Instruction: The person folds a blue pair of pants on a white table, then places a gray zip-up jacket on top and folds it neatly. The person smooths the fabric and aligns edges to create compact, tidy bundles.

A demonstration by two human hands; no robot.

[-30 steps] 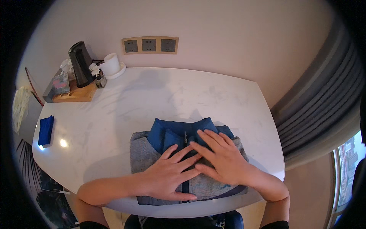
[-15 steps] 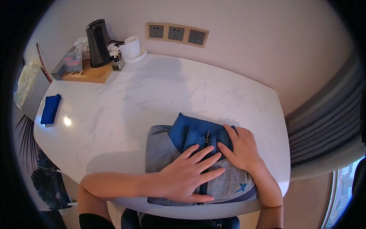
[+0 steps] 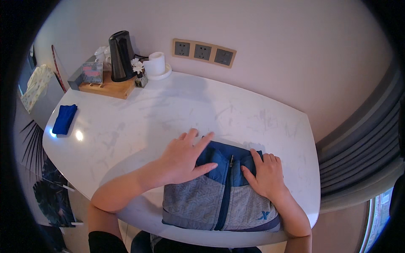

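Note:
A folded grey and blue zip jacket [image 3: 194,204] lies at the near edge of the white table, its dark zipper running down the middle and its blue collar at the far side. My left hand [image 3: 183,154] is at the jacket's upper left corner, fingers apart, partly over the blue cloth and hiding that corner. Resting on the upper right part of the jacket, my right hand [image 3: 266,173] has its thumb and fingers spread over the blue and grey cloth.
A folded blue cloth [image 3: 65,119] lies at the table's left edge. At the back left stand a black kettle [image 3: 121,57] on a wooden tray [image 3: 110,87], a small flower vase [image 3: 141,80] and a white paper roll [image 3: 155,63]. A grey curtain [image 3: 363,147] hangs right.
My left hand has moved from the jacket's middle up and left to its far left corner, uncovering the zipper. My right hand stays on the jacket's right side. The view has shifted slightly.

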